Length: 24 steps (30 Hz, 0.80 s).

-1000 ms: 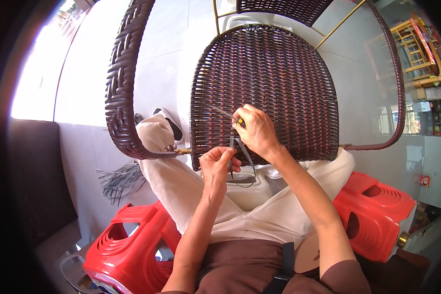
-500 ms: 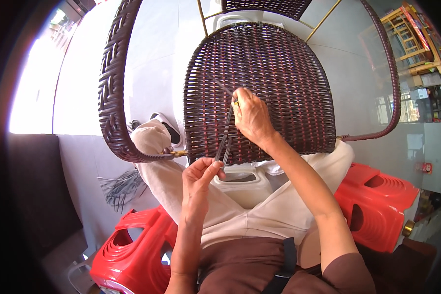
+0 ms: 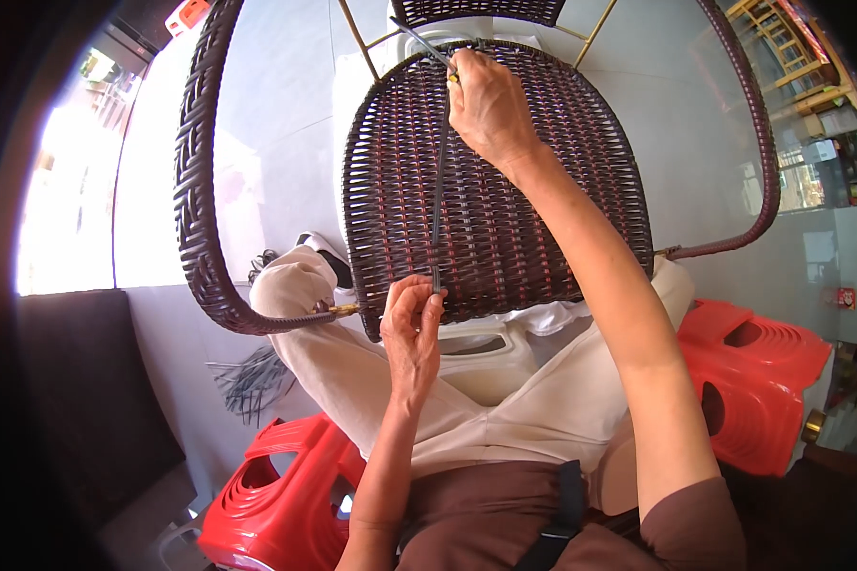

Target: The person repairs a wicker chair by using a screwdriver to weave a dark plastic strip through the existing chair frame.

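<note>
A dark brown and reddish woven rattan-style chair seat (image 3: 533, 190) lies in front of me. Over its left half a narrow dark grey weaving strip (image 3: 439, 181) runs nearly straight between my hands. At the near edge of the seat, my left hand (image 3: 412, 328) pinches the strip's lower end between thumb and fingers. My right hand (image 3: 493, 109) is closed near the seat's far edge, gripping the strip's upper part. A thin grey shaft (image 3: 417, 38) sticks out up and left from that fist, with a small yellow spot beside the fingers; its handle is hidden in the hand.
The chair's wrapped armrests (image 3: 192, 190) curve around both sides. A white plastic stool (image 3: 486, 352) stands under the seat's near edge. Red plastic stools (image 3: 276, 490) flank me. A bundle of loose grey strips (image 3: 255, 381) lies on the floor at left, near a dark panel (image 3: 95, 381).
My right hand has moved up and away, to the seat's far edge. The strip between the hands is now longer and straighter. My left hand has shifted slightly right and up.
</note>
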Motion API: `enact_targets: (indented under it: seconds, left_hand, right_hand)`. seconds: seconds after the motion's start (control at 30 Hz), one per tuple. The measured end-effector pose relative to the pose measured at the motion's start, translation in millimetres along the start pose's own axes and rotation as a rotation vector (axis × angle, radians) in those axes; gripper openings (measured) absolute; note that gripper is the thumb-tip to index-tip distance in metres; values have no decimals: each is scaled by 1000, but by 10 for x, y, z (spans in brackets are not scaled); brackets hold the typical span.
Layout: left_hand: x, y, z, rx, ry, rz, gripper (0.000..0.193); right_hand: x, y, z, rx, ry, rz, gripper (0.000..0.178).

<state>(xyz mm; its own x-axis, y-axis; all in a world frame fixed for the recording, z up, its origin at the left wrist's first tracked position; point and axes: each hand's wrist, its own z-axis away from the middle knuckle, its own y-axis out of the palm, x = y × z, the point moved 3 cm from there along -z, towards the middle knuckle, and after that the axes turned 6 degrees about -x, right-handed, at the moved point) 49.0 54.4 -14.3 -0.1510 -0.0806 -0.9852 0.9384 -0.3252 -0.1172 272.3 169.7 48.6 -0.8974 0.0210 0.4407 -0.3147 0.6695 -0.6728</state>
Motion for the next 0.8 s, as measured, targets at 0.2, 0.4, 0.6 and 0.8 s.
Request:
enact_targets:
  seconds: [0.2,0.4,0.6,0.8]
  left_hand:
    - [39,0,-93,-64,37,-20,12]
    - [75,20,-63,-87,44,-15,13]
    - [94,-45,-78,1,-8,-33,6]
    - [47,-28,-61,23,53,-42,6]
  right_hand:
    - [-30,-27,131,-194,147,-355,14]
    - [-14,-157,1066,35,833,-698,10]
    - [236,110,1081,341,866,-548,15]
    - [205,146,1045,366,1064,-772,13]
